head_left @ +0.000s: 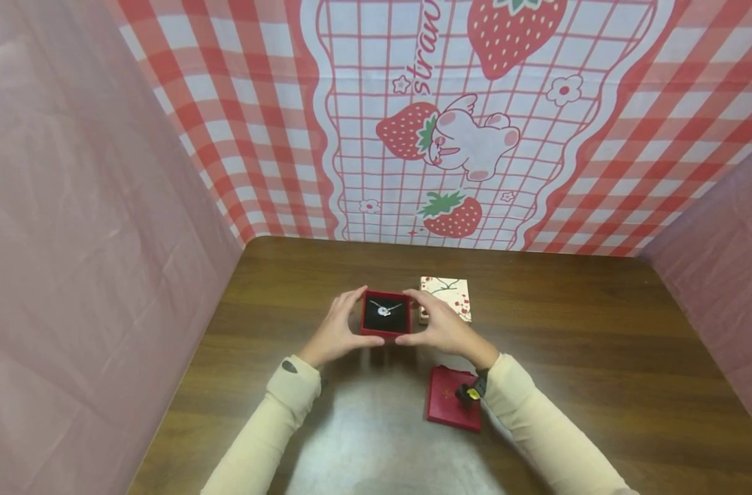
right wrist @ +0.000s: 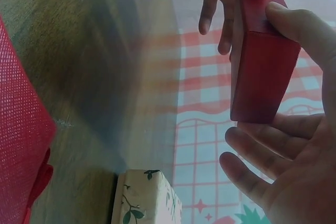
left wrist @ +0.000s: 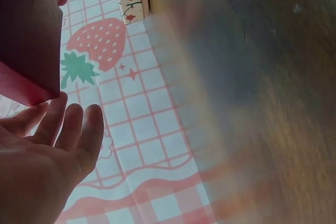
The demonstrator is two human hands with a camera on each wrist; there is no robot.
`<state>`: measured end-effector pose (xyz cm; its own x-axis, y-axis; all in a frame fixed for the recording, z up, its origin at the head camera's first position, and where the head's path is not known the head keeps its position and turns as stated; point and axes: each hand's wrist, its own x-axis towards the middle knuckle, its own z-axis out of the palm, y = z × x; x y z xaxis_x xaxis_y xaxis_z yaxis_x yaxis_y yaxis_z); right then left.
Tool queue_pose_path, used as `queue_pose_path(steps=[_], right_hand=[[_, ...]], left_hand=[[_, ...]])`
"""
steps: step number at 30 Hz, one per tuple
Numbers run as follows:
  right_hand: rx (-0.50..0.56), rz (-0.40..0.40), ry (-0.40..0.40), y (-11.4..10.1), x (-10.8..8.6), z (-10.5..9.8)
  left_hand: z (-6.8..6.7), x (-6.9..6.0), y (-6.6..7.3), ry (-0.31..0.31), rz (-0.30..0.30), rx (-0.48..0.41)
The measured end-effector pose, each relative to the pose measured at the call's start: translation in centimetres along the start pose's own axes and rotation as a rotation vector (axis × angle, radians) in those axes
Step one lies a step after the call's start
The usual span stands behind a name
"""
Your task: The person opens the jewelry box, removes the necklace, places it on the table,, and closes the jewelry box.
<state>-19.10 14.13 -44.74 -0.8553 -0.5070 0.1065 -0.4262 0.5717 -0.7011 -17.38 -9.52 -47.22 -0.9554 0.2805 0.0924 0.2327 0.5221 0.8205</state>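
Note:
Raised over the table, a small red jewelry box stands open toward the head camera. On its black padding lies a silver-coloured necklace with a round pendant. My left hand holds the box's left side, thumb at the near edge and fingers at the far edge. Likewise my right hand holds the right side. In the right wrist view the right thumb presses one face of the red box, with fingertips at the opposite end. The left wrist view shows the box's dark underside and the left fingertips at its edge.
A cream box with a red floral print sits behind my right hand. Under the right wrist lies a flat red pouch or bag with a ribbon. The wooden table meets a strawberry-print cloth at the back; pink cloth hangs at both sides.

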Motion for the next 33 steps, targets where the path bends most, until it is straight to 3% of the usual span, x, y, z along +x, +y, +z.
queue_pose_path(steps=[18, 33], right_hand=[[-0.151, -0.005, -0.017, -0.3, 1.7, 0.3], [-0.15, 0.003, -0.056, 0.2, 3.5, 1.1]], left_hand=[[-1.2, 0.5, -1.0, -0.001, 0.014, 0.04], [-1.8, 1.0, -2.0, 0.016, -0.024, 0.077]])
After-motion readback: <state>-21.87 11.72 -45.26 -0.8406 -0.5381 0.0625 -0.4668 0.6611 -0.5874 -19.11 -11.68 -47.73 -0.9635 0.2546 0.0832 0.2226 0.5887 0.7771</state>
